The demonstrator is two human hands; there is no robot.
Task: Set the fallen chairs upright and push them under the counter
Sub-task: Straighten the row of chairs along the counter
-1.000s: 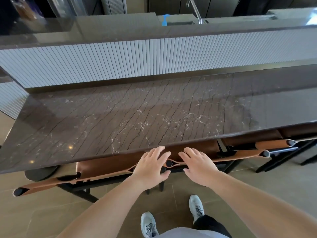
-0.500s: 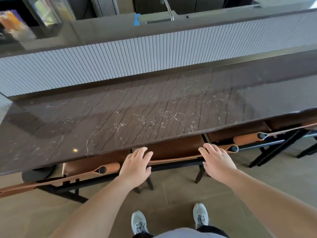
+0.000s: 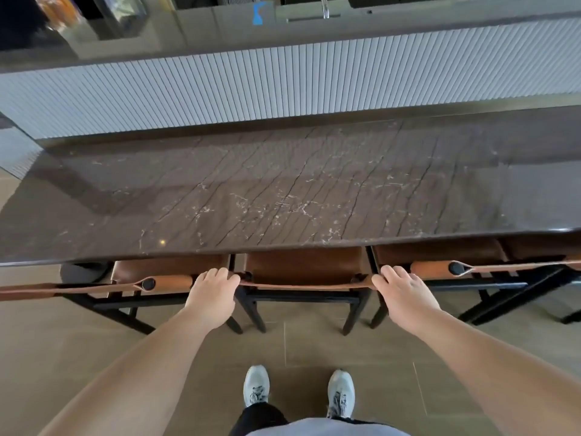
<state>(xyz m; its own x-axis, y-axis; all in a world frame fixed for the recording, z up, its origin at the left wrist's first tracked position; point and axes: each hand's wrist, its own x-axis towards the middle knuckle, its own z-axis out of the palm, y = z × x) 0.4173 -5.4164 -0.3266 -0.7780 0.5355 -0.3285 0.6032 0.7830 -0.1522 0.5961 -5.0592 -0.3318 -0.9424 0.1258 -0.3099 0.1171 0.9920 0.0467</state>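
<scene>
A brown leather chair (image 3: 306, 267) with a black frame stands upright in front of me, its seat tucked under the dark marble counter (image 3: 283, 196). My left hand (image 3: 213, 294) grips the left end of its leather backrest. My right hand (image 3: 402, 294) grips the right end of the same backrest. A second chair (image 3: 163, 272) stands upright on the left and a third chair (image 3: 440, 256) on the right, both partly under the counter edge.
A white ribbed wall (image 3: 283, 86) rises behind the counter, with a higher kitchen top and a tap beyond it. The tan tiled floor (image 3: 314, 347) lies under my white shoes (image 3: 256, 385). A dark round base (image 3: 81, 272) sits under the counter's left end.
My hands have spread apart from the middle of the backrest to its two ends. The view has shifted so the chair is centred, and my feet sit further back.
</scene>
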